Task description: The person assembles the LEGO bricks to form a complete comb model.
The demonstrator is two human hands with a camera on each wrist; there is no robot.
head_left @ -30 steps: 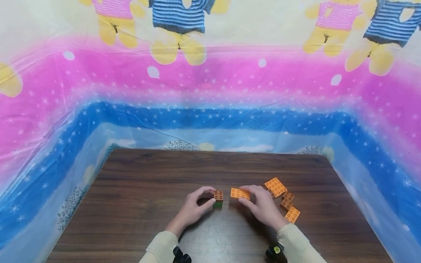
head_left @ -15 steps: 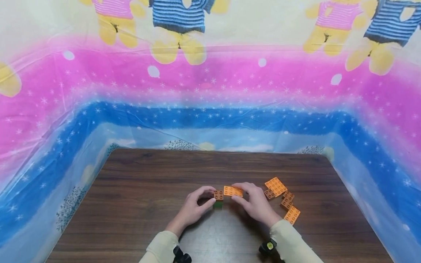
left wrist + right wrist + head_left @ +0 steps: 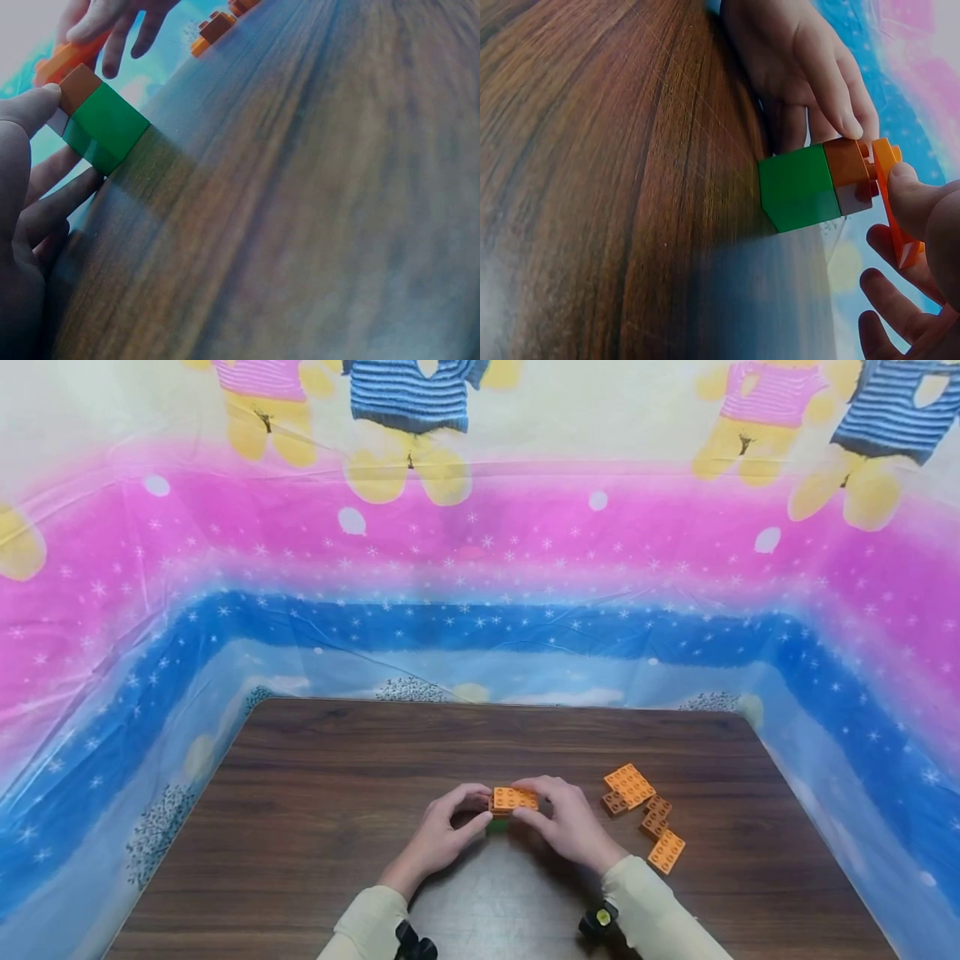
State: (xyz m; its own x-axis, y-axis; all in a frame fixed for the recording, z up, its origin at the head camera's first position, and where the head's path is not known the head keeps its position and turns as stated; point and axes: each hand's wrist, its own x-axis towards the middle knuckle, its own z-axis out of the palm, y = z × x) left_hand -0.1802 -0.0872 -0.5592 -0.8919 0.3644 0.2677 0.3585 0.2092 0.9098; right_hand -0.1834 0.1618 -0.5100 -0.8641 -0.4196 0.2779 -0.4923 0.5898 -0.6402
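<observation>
A green toy building block (image 3: 799, 184) stands on the table with a small brown brick (image 3: 847, 166) stacked on it. My left hand (image 3: 444, 828) holds this stack from the left, thumb and fingers at opposite sides of the brown brick. Between thumb and fingers, my right hand (image 3: 576, 828) pinches a flat orange studded brick (image 3: 514, 799) over the stack. In the right wrist view the brown studs show beside the orange brick, which leans slightly, its left end close to them and its right end sticking out past the stack. From the head, it hides most of the brown brick.
To the right on the dark wooden table (image 3: 360, 752) lie a large orange brick (image 3: 630, 784), a small brown brick (image 3: 615, 803), more brown bricks (image 3: 655, 817) and another orange brick (image 3: 666, 852). A printed cloth (image 3: 480, 627) hangs around the table's far and side edges.
My right hand has carried the orange brick leftward, from beside the stack to over the brown brick. The left hand has stayed in place on the stack.
</observation>
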